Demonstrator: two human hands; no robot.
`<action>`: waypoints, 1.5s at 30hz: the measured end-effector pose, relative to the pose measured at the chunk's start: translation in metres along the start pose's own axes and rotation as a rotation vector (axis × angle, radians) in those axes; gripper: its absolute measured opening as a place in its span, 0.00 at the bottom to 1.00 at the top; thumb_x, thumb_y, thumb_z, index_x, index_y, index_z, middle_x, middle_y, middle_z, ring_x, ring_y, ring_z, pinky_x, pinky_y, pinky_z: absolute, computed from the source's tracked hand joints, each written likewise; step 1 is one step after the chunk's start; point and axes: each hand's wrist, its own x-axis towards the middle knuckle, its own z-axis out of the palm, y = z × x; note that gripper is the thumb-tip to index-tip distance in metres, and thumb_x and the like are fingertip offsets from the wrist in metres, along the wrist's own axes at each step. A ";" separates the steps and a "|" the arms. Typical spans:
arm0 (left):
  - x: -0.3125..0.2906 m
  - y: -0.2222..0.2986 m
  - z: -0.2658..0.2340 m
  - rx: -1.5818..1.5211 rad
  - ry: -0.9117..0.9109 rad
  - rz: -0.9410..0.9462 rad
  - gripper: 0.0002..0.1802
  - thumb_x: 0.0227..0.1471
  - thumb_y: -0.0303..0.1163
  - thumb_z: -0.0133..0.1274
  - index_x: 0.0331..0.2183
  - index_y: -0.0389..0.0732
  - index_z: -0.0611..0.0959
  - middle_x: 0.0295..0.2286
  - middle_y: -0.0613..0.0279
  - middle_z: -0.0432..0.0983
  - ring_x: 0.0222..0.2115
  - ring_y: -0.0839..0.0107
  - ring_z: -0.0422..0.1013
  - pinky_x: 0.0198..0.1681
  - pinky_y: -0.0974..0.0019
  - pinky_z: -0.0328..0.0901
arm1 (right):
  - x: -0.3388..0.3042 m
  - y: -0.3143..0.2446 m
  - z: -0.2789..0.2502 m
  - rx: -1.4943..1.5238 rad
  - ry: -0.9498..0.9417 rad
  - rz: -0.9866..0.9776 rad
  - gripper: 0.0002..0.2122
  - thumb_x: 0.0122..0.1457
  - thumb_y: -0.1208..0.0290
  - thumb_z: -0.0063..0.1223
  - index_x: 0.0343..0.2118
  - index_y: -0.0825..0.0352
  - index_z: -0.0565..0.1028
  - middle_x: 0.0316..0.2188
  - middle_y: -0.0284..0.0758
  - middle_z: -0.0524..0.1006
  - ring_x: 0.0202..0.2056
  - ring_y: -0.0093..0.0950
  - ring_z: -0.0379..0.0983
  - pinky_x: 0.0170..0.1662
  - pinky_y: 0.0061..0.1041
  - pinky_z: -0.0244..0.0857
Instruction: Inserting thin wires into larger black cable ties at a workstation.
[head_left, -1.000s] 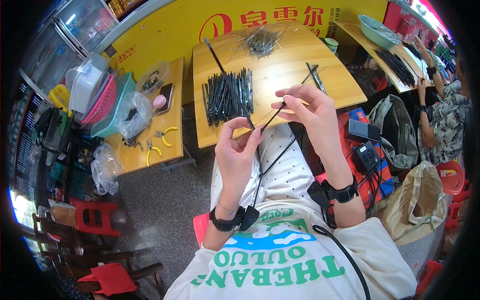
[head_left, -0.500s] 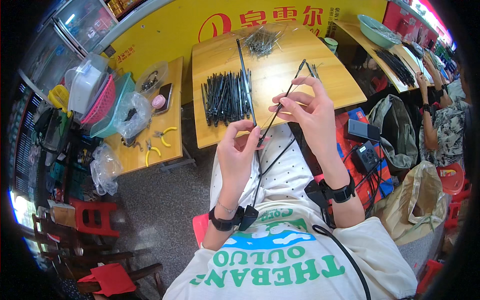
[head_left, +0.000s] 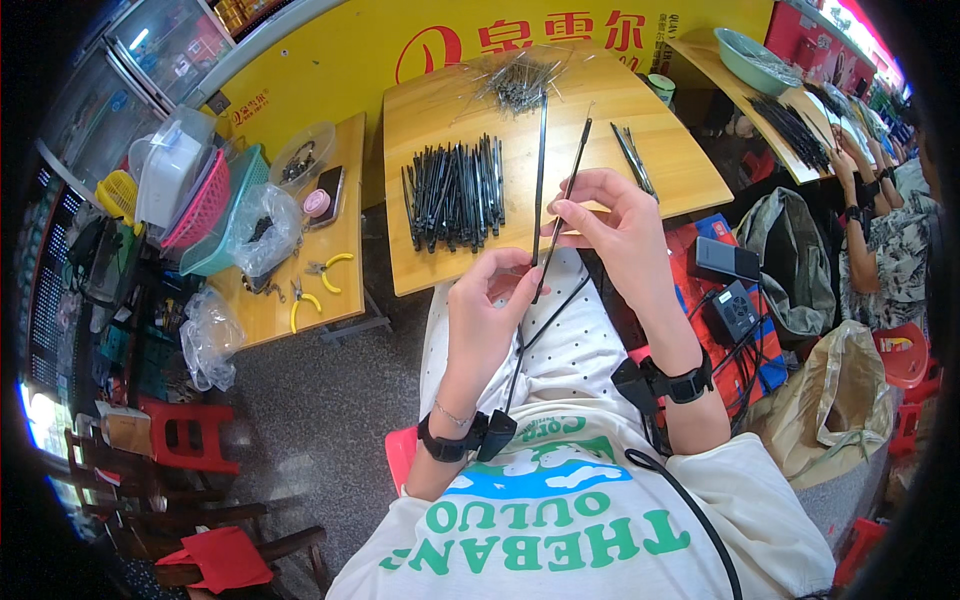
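Observation:
My left hand [head_left: 490, 295] is closed on a thin black strip [head_left: 541, 170] that stands nearly upright, its far tip by the wire tangle. Close beside it, my right hand [head_left: 620, 225] pinches a second black strip [head_left: 577, 165], slightly tilted, with a thin point at its far tip. The near ends of both strips meet around my left fingertips; whether they touch is hidden. A dense bundle of black strips [head_left: 455, 195] lies to the left on the wooden table [head_left: 590, 100]. Several more black strips [head_left: 634, 160] lie at the right.
A tangle of thin metal wires [head_left: 520, 85] lies at the table's far side. On the left side table are yellow-handled pliers [head_left: 330, 270], a plastic bag [head_left: 265, 230] and stacked baskets [head_left: 205, 205]. A power bank [head_left: 725, 260] and black box [head_left: 738, 315] sit at right. Another person [head_left: 885, 240] works far right.
The strip in my left hand has swung rightward to near upright. My right hand's strip has also turned more upright, and the two are now nearly side by side.

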 end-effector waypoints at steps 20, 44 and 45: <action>-0.001 0.001 0.001 0.161 -0.030 0.080 0.07 0.48 0.21 0.56 0.33 0.32 0.78 0.28 0.59 0.74 0.26 0.74 0.76 0.28 0.74 0.69 | 0.001 0.009 -0.002 -0.303 0.010 -0.131 0.05 0.54 0.82 0.52 0.31 0.73 0.68 0.26 0.33 0.73 0.26 0.21 0.75 0.28 0.18 0.68; 0.000 0.009 0.002 0.054 0.021 0.036 0.10 0.52 0.23 0.53 0.37 0.30 0.76 0.29 0.59 0.75 0.26 0.75 0.76 0.29 0.75 0.69 | 0.004 0.022 0.002 -0.217 -0.132 -0.023 0.11 0.63 0.72 0.42 0.39 0.74 0.73 0.29 0.33 0.76 0.30 0.20 0.73 0.35 0.19 0.67; 0.000 0.010 0.001 0.081 0.037 0.042 0.09 0.52 0.23 0.53 0.37 0.30 0.76 0.29 0.58 0.76 0.26 0.76 0.76 0.29 0.75 0.69 | 0.005 0.022 0.001 -0.218 -0.133 -0.023 0.11 0.63 0.72 0.42 0.39 0.74 0.73 0.29 0.33 0.76 0.30 0.20 0.73 0.35 0.19 0.67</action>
